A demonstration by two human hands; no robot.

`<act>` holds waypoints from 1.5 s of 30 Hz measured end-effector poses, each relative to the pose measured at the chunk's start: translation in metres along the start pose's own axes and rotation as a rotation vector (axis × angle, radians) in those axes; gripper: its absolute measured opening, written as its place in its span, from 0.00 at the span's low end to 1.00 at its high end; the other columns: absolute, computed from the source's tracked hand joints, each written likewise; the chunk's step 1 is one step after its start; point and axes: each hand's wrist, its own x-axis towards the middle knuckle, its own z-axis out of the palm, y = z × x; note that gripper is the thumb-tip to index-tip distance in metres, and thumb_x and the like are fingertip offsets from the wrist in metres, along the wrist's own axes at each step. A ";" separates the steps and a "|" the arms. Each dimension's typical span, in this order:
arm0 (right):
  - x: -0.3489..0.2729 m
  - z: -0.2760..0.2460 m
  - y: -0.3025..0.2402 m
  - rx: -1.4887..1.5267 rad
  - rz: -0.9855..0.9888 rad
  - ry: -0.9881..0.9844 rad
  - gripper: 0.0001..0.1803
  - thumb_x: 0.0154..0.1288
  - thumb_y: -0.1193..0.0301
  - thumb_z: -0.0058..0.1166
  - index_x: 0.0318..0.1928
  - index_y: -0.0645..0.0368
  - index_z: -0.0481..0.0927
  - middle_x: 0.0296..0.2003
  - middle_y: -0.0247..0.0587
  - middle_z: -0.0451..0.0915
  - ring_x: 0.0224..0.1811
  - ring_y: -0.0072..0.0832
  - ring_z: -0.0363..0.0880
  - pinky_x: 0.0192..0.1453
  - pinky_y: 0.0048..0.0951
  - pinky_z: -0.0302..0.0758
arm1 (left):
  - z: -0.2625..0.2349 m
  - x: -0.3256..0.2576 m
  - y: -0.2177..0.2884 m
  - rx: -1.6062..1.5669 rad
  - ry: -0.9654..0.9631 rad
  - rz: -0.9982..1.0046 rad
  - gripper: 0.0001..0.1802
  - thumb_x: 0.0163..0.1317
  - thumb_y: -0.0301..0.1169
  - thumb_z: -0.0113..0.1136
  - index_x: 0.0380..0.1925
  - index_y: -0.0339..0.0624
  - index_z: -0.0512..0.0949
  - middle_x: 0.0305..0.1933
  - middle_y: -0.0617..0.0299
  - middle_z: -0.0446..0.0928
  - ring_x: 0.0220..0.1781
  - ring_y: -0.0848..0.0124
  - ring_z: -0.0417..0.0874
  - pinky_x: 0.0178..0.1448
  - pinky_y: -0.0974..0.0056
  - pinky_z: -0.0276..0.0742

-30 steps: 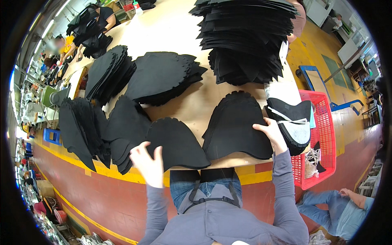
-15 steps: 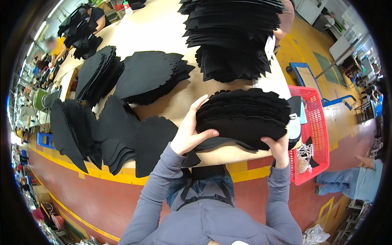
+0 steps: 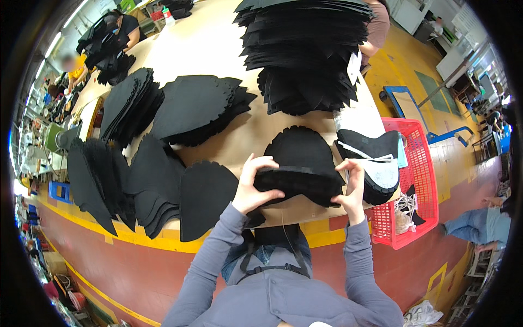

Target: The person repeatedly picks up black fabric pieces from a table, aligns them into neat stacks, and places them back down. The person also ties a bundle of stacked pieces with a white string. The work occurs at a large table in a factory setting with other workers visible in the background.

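My left hand (image 3: 254, 185) and my right hand (image 3: 351, 191) grip the two ends of a stack of black fabric pieces (image 3: 298, 181) at the table's front edge. The stack is held on edge, its layers pressed close together, thumbs on the near side and fingers on the far side. Just beyond it lies a rounded black piece (image 3: 299, 144) with a notched edge. Right of my right hand rests a bundle of black pieces (image 3: 376, 140) with a white strip and a pale printed sheet. Another rounded black piece (image 3: 206, 199) lies left of my left hand.
Several piles of black pieces (image 3: 190, 106) cover the left of the tan table (image 3: 212, 152). A tall black stack (image 3: 305, 49) stands at the far side, a person behind it. A red plastic basket (image 3: 425, 174) adjoins the table's right edge; a blue trolley (image 3: 430, 133) is beyond.
My hands have brought the stack left and turned it from a fanned slant to an upright, compact block. The rounded piece beyond it and the bundle at the right now show more fully.
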 end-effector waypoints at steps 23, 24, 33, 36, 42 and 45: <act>0.012 0.012 0.073 -0.318 0.510 0.201 0.34 0.61 0.58 0.67 0.59 0.70 0.73 0.49 0.52 0.82 0.51 0.36 0.80 0.58 0.32 0.74 | 0.071 -0.006 -0.037 0.366 0.055 -0.674 0.46 0.46 0.55 0.74 0.55 0.30 0.71 0.53 0.38 0.74 0.56 0.47 0.76 0.63 0.55 0.72; 0.013 0.008 0.073 -0.250 0.518 0.206 0.33 0.61 0.59 0.66 0.58 0.70 0.74 0.48 0.51 0.82 0.51 0.35 0.80 0.58 0.32 0.74 | 0.069 -0.001 -0.040 0.330 0.028 -0.711 0.47 0.45 0.56 0.75 0.55 0.30 0.71 0.53 0.39 0.75 0.56 0.47 0.77 0.63 0.54 0.72; 0.011 0.011 0.061 -0.137 0.526 0.246 0.28 0.62 0.65 0.66 0.57 0.68 0.75 0.47 0.46 0.82 0.48 0.31 0.80 0.56 0.29 0.75 | 0.046 0.018 -0.023 0.321 -0.253 -0.722 0.57 0.38 0.57 0.77 0.59 0.21 0.69 0.59 0.35 0.71 0.63 0.51 0.74 0.67 0.57 0.71; 0.008 0.008 0.062 -0.025 0.504 0.254 0.30 0.59 0.69 0.67 0.61 0.66 0.73 0.51 0.45 0.80 0.52 0.31 0.78 0.58 0.29 0.73 | 0.066 -0.005 -0.014 0.065 0.045 -0.510 0.45 0.45 0.46 0.77 0.55 0.27 0.69 0.48 0.38 0.76 0.52 0.49 0.79 0.59 0.55 0.75; -0.015 -0.019 0.043 0.334 0.341 0.364 0.48 0.46 0.81 0.63 0.71 0.58 0.58 0.56 0.40 0.76 0.59 0.33 0.74 0.65 0.31 0.71 | 0.048 -0.012 0.049 -0.151 -0.096 -0.102 0.24 0.51 0.34 0.74 0.47 0.43 0.77 0.42 0.55 0.84 0.42 0.61 0.87 0.46 0.64 0.82; -0.021 -0.028 0.014 0.362 0.357 0.436 0.32 0.60 0.77 0.58 0.65 0.61 0.64 0.50 0.42 0.79 0.52 0.29 0.79 0.59 0.33 0.76 | 0.050 -0.014 0.040 -0.375 0.065 0.118 0.32 0.51 0.30 0.73 0.58 0.42 0.72 0.55 0.54 0.81 0.52 0.57 0.84 0.55 0.61 0.80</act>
